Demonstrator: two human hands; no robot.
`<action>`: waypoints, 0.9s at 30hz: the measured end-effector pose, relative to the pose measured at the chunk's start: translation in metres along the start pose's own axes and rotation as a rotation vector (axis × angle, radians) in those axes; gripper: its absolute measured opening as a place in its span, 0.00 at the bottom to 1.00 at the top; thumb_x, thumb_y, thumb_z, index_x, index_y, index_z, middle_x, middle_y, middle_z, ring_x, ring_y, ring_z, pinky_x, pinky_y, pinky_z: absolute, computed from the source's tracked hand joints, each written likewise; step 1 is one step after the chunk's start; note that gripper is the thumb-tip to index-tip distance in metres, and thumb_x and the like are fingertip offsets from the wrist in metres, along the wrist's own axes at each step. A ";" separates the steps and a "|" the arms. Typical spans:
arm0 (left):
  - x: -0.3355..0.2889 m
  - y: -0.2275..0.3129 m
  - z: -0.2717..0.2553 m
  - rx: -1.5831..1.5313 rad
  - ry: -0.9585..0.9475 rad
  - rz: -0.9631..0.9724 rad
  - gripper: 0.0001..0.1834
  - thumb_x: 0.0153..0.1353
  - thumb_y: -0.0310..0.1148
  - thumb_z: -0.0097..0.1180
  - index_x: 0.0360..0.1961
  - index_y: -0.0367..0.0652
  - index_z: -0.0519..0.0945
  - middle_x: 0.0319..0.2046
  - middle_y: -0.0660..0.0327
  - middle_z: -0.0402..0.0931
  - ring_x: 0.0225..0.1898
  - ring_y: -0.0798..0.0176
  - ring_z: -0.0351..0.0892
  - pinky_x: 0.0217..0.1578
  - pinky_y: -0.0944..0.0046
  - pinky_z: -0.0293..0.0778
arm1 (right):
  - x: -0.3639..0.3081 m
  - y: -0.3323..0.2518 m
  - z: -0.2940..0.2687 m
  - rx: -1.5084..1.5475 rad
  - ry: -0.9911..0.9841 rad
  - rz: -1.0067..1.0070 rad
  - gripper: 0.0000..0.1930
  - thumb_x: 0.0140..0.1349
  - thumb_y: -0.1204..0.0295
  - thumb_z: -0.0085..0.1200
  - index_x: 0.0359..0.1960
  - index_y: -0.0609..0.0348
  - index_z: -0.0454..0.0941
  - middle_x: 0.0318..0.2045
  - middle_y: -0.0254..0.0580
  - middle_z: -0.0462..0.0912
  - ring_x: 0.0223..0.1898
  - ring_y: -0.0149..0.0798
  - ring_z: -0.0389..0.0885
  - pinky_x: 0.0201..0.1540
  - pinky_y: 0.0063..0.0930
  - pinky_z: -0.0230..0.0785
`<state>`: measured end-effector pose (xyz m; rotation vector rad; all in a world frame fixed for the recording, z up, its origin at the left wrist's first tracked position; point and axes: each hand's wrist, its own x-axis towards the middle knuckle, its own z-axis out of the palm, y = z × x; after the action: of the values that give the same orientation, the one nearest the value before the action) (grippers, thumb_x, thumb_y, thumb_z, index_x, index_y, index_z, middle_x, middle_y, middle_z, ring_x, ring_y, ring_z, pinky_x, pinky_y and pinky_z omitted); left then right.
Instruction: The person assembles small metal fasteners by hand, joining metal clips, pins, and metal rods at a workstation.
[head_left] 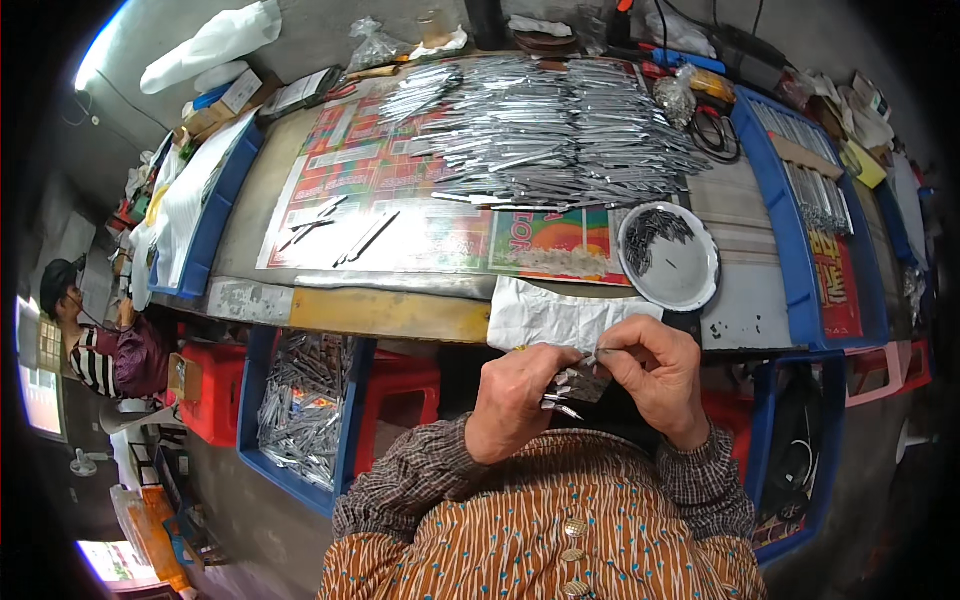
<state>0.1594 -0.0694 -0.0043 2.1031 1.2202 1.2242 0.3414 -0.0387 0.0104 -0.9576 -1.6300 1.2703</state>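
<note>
Close together at the table's front edge, both my hands are closed. My left hand [515, 400] grips several slim silver metal pieces [562, 406], whose ends stick out below its fingers. The fingertips of my right hand [655, 375] pinch something small against the left fingertips; its kind cannot be made out. A white cloth [540, 312] hangs over the edge just behind my hands. To the right of it stands a round white bowl [690, 287], partly filled with small dark pieces [652, 240].
Slim silver pieces lie in a wide pile [520, 140] on printed sheeting; a few lie apart at left [368, 238]. Blue trays flank the table, left [225, 205] and right [785, 240]. Below, a blue crate [350, 440] holds metal pieces beside a red stool [405, 385]. Another person [120, 350] sits far left.
</note>
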 end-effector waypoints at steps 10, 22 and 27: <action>0.006 -0.048 -0.074 0.458 0.093 -0.157 0.03 0.56 0.23 0.54 0.32 0.39 0.76 0.22 0.51 0.75 0.23 0.50 0.76 0.23 0.60 0.69 | 0.006 -0.005 -0.004 -0.135 0.029 -0.044 0.07 0.52 0.79 0.58 0.33 0.66 0.77 0.27 0.41 0.79 0.27 0.30 0.78 0.31 0.21 0.70; 0.019 -0.138 -0.165 0.896 0.197 -0.234 0.11 0.48 0.22 0.57 0.35 0.38 0.74 0.31 0.49 0.73 0.34 0.43 0.75 0.31 0.52 0.71 | 0.009 -0.002 -0.009 -0.167 0.079 -0.035 0.05 0.54 0.80 0.56 0.31 0.68 0.76 0.25 0.42 0.79 0.27 0.31 0.78 0.31 0.22 0.70; 0.027 -0.162 -0.166 0.913 0.097 -0.301 0.10 0.49 0.24 0.56 0.35 0.40 0.74 0.32 0.50 0.72 0.34 0.42 0.74 0.32 0.50 0.70 | 0.009 -0.002 -0.013 -0.270 0.081 -0.040 0.04 0.53 0.80 0.55 0.31 0.67 0.76 0.25 0.41 0.79 0.26 0.31 0.78 0.28 0.22 0.68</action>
<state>-0.0530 0.0272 -0.0176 2.2792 2.3594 0.6806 0.3503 -0.0258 0.0157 -1.1183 -1.7771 0.9877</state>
